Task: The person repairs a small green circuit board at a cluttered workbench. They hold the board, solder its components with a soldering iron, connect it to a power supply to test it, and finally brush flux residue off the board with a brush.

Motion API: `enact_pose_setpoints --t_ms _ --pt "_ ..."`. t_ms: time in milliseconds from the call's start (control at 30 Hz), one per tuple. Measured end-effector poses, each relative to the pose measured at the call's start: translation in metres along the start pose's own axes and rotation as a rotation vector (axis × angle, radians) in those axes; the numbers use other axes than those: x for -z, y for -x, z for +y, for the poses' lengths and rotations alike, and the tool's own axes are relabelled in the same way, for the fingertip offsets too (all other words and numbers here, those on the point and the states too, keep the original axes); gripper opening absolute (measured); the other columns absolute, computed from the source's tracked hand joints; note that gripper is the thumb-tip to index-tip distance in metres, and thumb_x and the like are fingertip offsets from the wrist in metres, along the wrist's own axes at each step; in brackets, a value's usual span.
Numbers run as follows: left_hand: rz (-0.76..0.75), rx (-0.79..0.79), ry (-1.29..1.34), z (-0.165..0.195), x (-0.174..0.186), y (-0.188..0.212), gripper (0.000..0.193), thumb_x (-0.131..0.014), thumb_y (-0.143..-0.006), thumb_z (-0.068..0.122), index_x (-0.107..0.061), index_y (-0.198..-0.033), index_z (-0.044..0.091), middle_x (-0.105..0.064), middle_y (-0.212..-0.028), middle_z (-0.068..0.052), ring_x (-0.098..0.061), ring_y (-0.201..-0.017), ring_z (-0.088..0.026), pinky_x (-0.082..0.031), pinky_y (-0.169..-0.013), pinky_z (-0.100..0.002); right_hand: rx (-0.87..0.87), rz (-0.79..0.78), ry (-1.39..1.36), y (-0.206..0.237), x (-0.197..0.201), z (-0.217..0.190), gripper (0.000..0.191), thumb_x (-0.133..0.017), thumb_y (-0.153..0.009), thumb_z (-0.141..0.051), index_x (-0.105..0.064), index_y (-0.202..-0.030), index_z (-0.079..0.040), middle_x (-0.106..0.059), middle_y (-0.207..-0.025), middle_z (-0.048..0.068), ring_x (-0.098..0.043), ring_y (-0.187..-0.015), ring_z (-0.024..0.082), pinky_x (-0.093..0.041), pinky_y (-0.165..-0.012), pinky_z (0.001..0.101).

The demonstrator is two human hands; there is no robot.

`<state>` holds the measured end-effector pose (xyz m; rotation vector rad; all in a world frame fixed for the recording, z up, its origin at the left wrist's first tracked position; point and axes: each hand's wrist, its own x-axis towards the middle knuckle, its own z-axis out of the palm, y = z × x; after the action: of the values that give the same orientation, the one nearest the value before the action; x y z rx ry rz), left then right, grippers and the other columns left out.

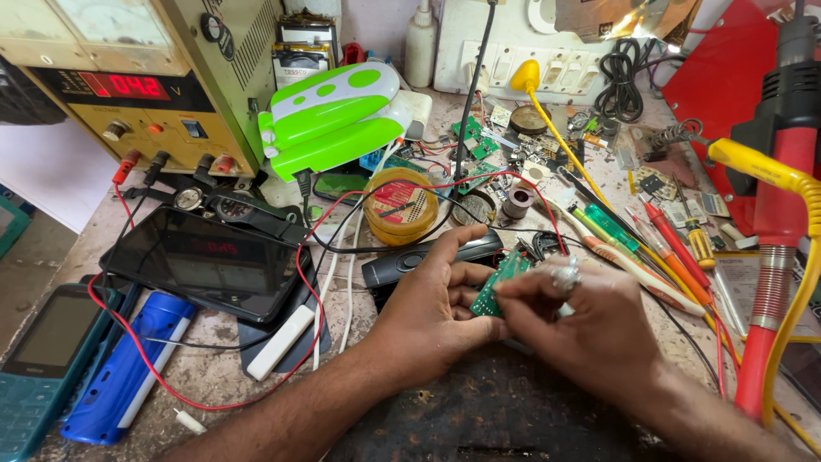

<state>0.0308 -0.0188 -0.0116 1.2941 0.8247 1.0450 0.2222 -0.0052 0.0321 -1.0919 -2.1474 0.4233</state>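
Observation:
A small green circuit board (499,282) is held upright between both hands above the dark work mat (479,411). My left hand (432,308) grips its lower left side, thumb stretched up over a black remote-like device (428,258). My right hand (581,321), with a ring on one finger, pinches the board's right edge. What the right fingertips touch on the board is hidden.
A yellow bench power supply (145,77) with red display stands back left, red and black leads trailing. A dark tablet (205,257), a teal keypad phone (38,359), a blue cylinder (128,368), a green-white lamp (333,120), a flux tin (399,205), screwdrivers (667,244) and a red hot-air tool (782,214) crowd the bench.

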Motion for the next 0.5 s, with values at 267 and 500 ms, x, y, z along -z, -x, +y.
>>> enact_pose_setpoints --t_ms 267,500 --pt "0.009 -0.009 0.028 0.001 -0.001 0.001 0.096 -0.078 -0.075 -0.006 -0.026 -0.155 0.008 -0.067 -0.122 -0.016 -0.07 -0.098 -0.015 -0.06 -0.081 -0.028 -0.21 0.093 -0.063 0.003 0.002 0.01 0.016 -0.079 -0.08 -0.012 -0.081 -0.094 -0.006 -0.081 -0.078 0.003 -0.073 -0.065 0.006 -0.059 -0.059 0.024" --pt "0.002 -0.016 0.086 0.0 -0.001 0.001 0.096 -0.077 -0.076 -0.007 -0.026 -0.156 0.008 -0.066 -0.122 -0.016 -0.07 -0.099 -0.015 -0.061 -0.082 -0.027 -0.215 0.089 -0.019 0.006 0.006 0.01 0.015 -0.079 -0.079 -0.011 -0.081 -0.092 -0.005 -0.08 -0.075 0.003 -0.07 -0.063 0.008 -0.058 -0.058 0.0256"
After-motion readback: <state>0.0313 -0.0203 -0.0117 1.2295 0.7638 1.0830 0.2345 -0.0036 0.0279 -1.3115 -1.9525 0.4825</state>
